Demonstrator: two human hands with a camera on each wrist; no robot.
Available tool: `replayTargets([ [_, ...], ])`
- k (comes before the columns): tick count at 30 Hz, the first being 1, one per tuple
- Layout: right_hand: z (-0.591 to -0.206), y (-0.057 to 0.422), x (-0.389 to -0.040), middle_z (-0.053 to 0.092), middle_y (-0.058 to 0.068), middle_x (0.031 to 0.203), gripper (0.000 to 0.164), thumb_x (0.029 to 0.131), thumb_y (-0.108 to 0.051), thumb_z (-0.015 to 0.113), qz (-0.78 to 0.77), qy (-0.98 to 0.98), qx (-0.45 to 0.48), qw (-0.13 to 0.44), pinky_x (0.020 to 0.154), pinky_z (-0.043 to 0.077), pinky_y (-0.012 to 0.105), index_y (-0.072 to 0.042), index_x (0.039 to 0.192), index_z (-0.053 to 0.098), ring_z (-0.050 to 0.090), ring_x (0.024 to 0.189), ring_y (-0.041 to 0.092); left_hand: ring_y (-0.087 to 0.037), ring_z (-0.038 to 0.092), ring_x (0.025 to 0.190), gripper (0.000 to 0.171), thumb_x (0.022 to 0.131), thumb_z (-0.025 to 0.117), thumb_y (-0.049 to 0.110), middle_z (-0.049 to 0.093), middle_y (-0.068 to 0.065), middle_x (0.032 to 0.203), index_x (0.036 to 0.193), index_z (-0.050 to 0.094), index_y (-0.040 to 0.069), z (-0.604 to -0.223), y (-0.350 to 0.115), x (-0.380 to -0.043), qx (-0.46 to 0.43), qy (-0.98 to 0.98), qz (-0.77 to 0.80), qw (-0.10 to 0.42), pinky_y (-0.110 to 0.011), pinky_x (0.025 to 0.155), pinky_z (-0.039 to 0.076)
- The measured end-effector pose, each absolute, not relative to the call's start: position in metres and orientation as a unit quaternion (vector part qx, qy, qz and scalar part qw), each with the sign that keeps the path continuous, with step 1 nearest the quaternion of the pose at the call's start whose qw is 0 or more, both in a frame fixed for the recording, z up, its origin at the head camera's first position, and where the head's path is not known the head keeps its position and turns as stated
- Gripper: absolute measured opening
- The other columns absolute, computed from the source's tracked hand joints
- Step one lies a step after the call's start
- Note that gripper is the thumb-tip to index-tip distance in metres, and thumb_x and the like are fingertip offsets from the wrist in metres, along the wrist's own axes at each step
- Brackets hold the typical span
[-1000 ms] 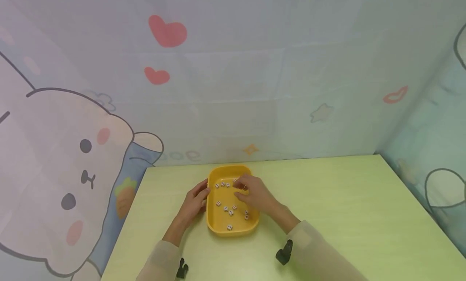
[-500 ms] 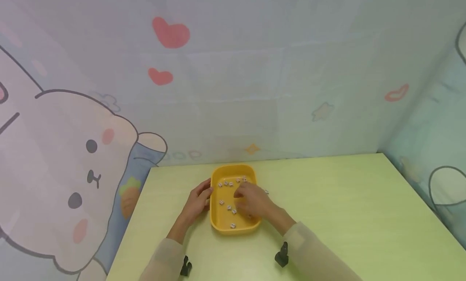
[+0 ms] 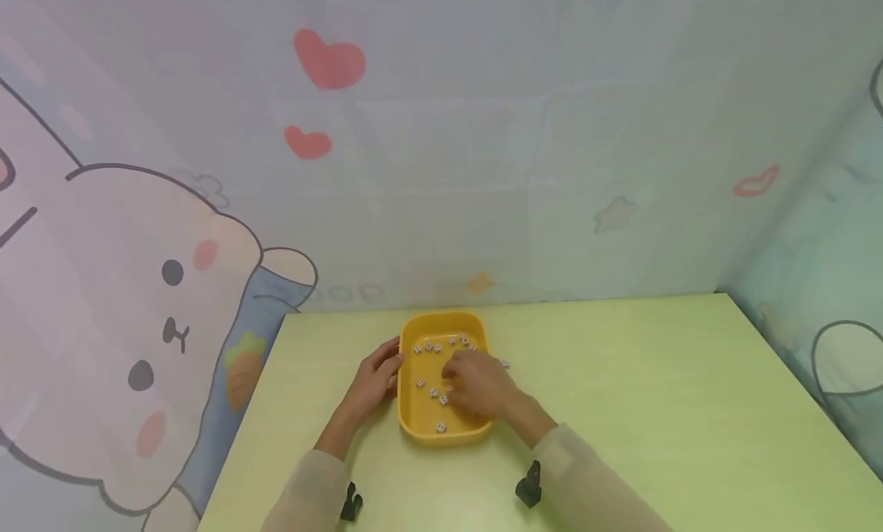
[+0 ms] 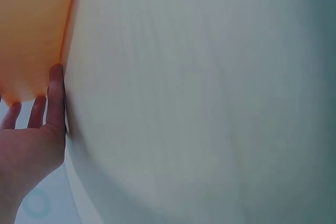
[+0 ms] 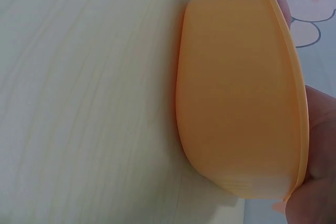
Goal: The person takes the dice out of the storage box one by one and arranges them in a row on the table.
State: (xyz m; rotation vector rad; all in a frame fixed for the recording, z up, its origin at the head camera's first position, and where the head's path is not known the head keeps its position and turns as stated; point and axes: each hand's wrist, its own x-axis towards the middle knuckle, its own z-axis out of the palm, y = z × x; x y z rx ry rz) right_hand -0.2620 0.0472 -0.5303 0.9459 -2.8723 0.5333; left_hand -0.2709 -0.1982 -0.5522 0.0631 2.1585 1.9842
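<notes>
A yellow tray (image 3: 444, 439) with rounded corners sits on the table, small white dice (image 3: 420, 382) with dark dots scattered across its floor. At its left side is my left hand (image 3: 372, 382), thumb at the rim and straight fingers (image 4: 55, 98) against the outer wall in the left wrist view. My right hand (image 3: 483, 382) reaches over the right rim, fingers curled low over the tray floor. A die (image 3: 448, 389) lies by its fingertips. I cannot tell whether these fingers hold a die. In the right wrist view, the tray wall (image 5: 236, 87) hides most of the right hand.
One white die (image 3: 505, 363) lies on the table just right of the tray. The pale green table (image 3: 641, 386) meets a cloth backdrop (image 3: 441, 210) printed with hearts and a large white cartoon animal.
My right hand has drawn toward me within the tray and curled its fingers, uncovering dice near the far end. The left hand keeps its place at the tray's side.
</notes>
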Motion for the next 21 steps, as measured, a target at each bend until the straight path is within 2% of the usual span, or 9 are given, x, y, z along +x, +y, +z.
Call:
replayTargets([
  [4,-0.5287,0.0441,-0.2644,0.067,-0.007,0.098,0.018,0.086,-0.023,0.072,0.159,-0.935,0.316,0.032,0.091,0.049,0.036,-0.019,0.103,0.074,0.063,0.096,0.017,-0.035,0.048,0.132,0.048,0.106,0.049,0.03,0.043,-0.009,0.152,0.152,0.04,0.025,-0.5553,-0.2017,-0.2732,0.021,0.73,0.675,0.107,-0.039,0.08,0.057],
  [13,-0.5348,0.0394,-0.2619,0.062,-0.01,0.089,0.011,0.086,-0.022,0.068,0.089,-0.942,0.319,0.044,0.085,0.048,0.033,-0.024,0.095,0.073,0.058,0.084,0.014,-0.029,0.055,0.124,0.045,0.104,0.052,0.029,0.048,-0.006,0.148,0.149,0.045,0.026,-0.5557,-0.2012,-0.2655,0.003,0.735,0.671,0.098,-0.036,0.075,0.058],
  [21,-0.533,0.0408,-0.2568,0.058,-0.009,0.082,0.008,0.085,-0.019,0.069,0.082,-0.945,0.311,0.059,0.079,0.046,0.035,-0.023,0.089,0.073,0.053,0.078,0.014,-0.027,0.057,0.122,0.045,0.104,0.053,0.03,0.05,-0.001,0.147,0.148,0.046,0.028,-0.5542,-0.1967,-0.2668,-0.003,0.721,0.686,0.1,-0.038,0.077,0.059],
])
